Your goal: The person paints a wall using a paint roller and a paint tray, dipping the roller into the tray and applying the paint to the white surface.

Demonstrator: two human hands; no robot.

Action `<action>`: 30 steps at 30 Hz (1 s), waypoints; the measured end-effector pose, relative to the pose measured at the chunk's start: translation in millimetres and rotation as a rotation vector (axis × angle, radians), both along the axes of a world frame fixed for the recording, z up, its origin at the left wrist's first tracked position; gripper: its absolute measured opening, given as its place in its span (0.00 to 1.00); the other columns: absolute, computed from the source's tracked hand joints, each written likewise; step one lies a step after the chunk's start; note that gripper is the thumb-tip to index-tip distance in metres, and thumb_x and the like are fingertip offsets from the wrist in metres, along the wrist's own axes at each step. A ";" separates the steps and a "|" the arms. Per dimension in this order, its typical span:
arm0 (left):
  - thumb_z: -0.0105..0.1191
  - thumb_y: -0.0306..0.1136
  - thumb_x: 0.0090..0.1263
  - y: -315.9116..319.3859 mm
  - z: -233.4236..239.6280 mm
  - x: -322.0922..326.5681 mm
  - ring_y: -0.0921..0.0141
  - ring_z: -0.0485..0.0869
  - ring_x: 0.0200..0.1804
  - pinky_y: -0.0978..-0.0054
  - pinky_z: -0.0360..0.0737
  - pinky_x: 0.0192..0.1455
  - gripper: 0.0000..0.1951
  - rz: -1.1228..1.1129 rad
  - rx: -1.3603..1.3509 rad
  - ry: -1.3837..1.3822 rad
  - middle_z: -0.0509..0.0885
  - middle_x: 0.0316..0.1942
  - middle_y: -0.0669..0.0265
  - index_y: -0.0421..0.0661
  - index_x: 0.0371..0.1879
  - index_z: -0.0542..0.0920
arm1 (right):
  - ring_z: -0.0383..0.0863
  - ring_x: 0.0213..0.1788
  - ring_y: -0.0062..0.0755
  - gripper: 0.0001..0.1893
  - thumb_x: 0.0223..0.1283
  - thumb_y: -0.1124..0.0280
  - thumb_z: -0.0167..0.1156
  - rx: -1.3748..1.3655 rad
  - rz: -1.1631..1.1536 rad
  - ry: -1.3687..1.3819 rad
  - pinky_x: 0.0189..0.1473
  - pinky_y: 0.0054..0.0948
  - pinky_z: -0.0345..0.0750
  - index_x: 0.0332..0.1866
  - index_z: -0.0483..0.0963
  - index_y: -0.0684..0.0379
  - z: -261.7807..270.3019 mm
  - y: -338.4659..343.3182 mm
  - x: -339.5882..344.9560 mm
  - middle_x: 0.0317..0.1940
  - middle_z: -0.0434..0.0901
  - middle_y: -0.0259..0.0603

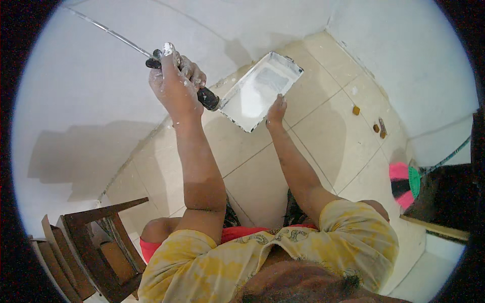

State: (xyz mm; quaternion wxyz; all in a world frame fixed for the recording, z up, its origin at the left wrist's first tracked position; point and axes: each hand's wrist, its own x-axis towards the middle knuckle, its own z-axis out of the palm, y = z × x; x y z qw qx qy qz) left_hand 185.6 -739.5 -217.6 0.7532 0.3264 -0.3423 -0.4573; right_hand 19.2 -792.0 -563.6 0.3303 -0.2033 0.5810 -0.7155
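Observation:
My left hand [178,81], smeared with white paint, grips a black handle [208,99]. A thin metal rod [110,32] runs from beside that hand toward the upper left, up to the edge of the picture; what it ends in cannot be seen. My right hand [277,110] holds the near right edge of a rectangular paint tray [248,96], thumb on its rim and the other fingers hidden. White paint lies in the tray, whose rim is stained dark and white. The end of the black handle appears close to the tray's left corner.
White walls [401,49] meet the beige tiled floor [314,125]. Small brown pieces [356,110] lie on the tiles at right. A pink, black and green broom head [404,185] stands near a dark panel [439,200]. Dark wooden furniture [102,216] is at lower left.

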 end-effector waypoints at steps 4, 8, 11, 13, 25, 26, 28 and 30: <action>0.50 0.39 0.66 2.4 -1.8 -0.2 0.77 0.58 0.10 0.79 0.55 0.14 0.13 0.023 -0.004 -0.016 0.61 0.11 0.74 0.51 0.21 0.65 | 0.70 0.46 0.32 0.25 0.66 0.55 0.43 -0.042 0.037 -0.105 0.51 0.28 0.67 0.53 0.62 0.71 10.6 3.3 10.4 0.44 0.72 0.45; 0.50 0.38 0.66 2.6 -1.6 -4.7 0.77 0.58 0.11 0.78 0.55 0.14 0.13 0.030 -0.022 -0.024 0.61 0.11 0.73 0.51 0.20 0.65 | 0.70 0.46 0.33 0.25 0.66 0.55 0.42 -0.024 0.069 -0.059 0.51 0.28 0.66 0.52 0.63 0.71 12.3 4.0 6.0 0.43 0.71 0.45; 0.50 0.38 0.66 0.5 -3.3 -8.5 0.77 0.59 0.11 0.78 0.54 0.14 0.13 0.056 0.000 -0.008 0.61 0.11 0.73 0.50 0.21 0.65 | 0.70 0.48 0.34 0.25 0.66 0.55 0.42 0.001 0.127 0.020 0.53 0.29 0.66 0.53 0.63 0.71 0.1 3.6 -1.9 0.45 0.71 0.47; 0.49 0.38 0.66 -3.4 -8.3 -1.6 0.77 0.59 0.11 0.78 0.55 0.14 0.12 0.061 0.005 -0.017 0.62 0.11 0.73 0.50 0.21 0.66 | 0.70 0.49 0.34 0.26 0.66 0.55 0.42 0.027 0.156 0.040 0.53 0.29 0.66 0.53 0.63 0.71 -4.6 4.8 6.3 0.46 0.71 0.47; 0.49 0.35 0.64 -20.6 -37.0 34.0 0.75 0.68 0.24 0.78 0.69 0.22 0.08 0.071 0.083 -0.034 0.71 0.26 0.68 0.43 0.32 0.72 | 0.55 0.65 0.53 0.26 0.66 0.66 0.34 0.464 0.270 0.533 0.68 0.45 0.48 0.67 0.48 0.66 8.4 5.7 19.5 0.63 0.58 0.58; 0.49 0.34 0.64 -21.7 -36.8 46.0 0.75 0.68 0.24 0.78 0.70 0.23 0.08 0.061 0.066 -0.065 0.71 0.26 0.68 0.42 0.32 0.72 | 0.52 0.68 0.55 0.27 0.66 0.69 0.33 0.471 0.254 0.452 0.70 0.46 0.46 0.69 0.44 0.65 15.8 0.9 31.8 0.65 0.55 0.57; 0.48 0.34 0.66 -15.9 -30.5 39.3 0.76 0.65 0.20 0.79 0.66 0.21 0.07 0.060 0.070 -0.149 0.68 0.21 0.71 0.44 0.29 0.70 | 0.60 0.62 0.60 0.26 0.67 0.64 0.37 0.335 0.091 0.307 0.66 0.47 0.55 0.66 0.51 0.67 11.5 -6.3 27.8 0.62 0.59 0.63; 0.49 0.36 0.66 -7.6 -23.2 17.5 0.79 0.57 0.15 0.81 0.56 0.15 0.13 0.004 0.018 -0.109 0.60 0.15 0.73 0.49 0.21 0.63 | 0.62 0.60 0.62 0.27 0.68 0.57 0.38 0.228 0.032 0.465 0.64 0.47 0.57 0.62 0.57 0.70 -5.9 7.3 13.1 0.59 0.60 0.67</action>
